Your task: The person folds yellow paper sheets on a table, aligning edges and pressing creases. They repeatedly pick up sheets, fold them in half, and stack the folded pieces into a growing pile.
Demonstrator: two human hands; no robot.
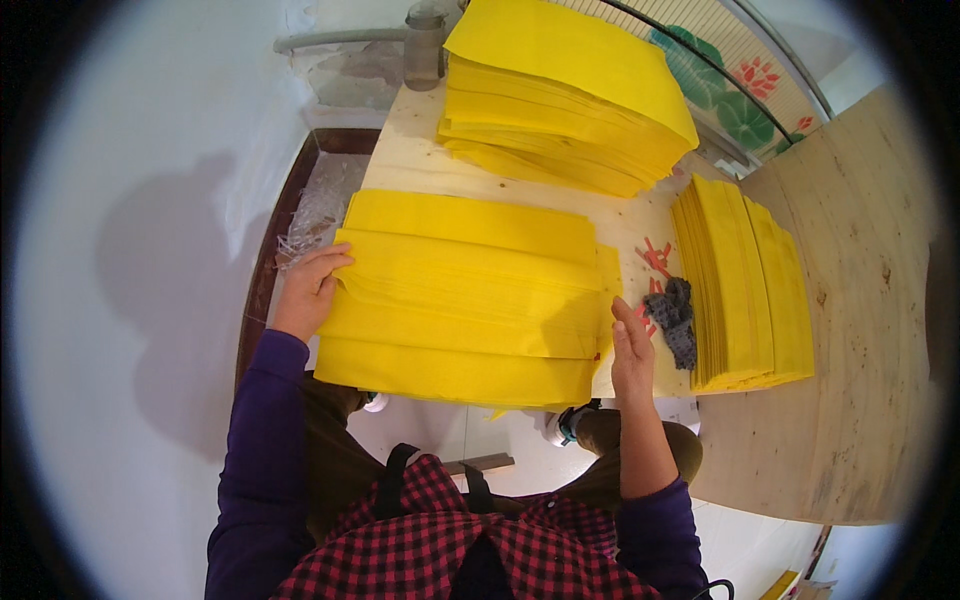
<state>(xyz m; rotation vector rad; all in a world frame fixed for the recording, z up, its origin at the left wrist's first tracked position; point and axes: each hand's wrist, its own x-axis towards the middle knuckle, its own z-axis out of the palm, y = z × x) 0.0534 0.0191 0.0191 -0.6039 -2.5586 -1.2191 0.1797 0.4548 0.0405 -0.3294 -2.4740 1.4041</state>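
Note:
In front of me lies a pile of folded yellow fabric pieces [460, 300], their folds running left to right. At its left edge, my left hand [312, 285] has its fingertips on top of the upper piece and its thumb lower at the edge, closed on the fabric. Along the right edge, my right hand [632, 350] stands on its side with fingers stretched out, palm toward the pile and nothing held. A small red spot shows on the pile's edge near those fingers.
A tall yellow fabric stack [560, 100] stands at the table's far side, another stack [745, 290] to the right. Between lie red strips [653, 257] and a dark grey crumpled cloth [673, 322]. A glass jug [425, 48] stands at the far left corner, beside the wall.

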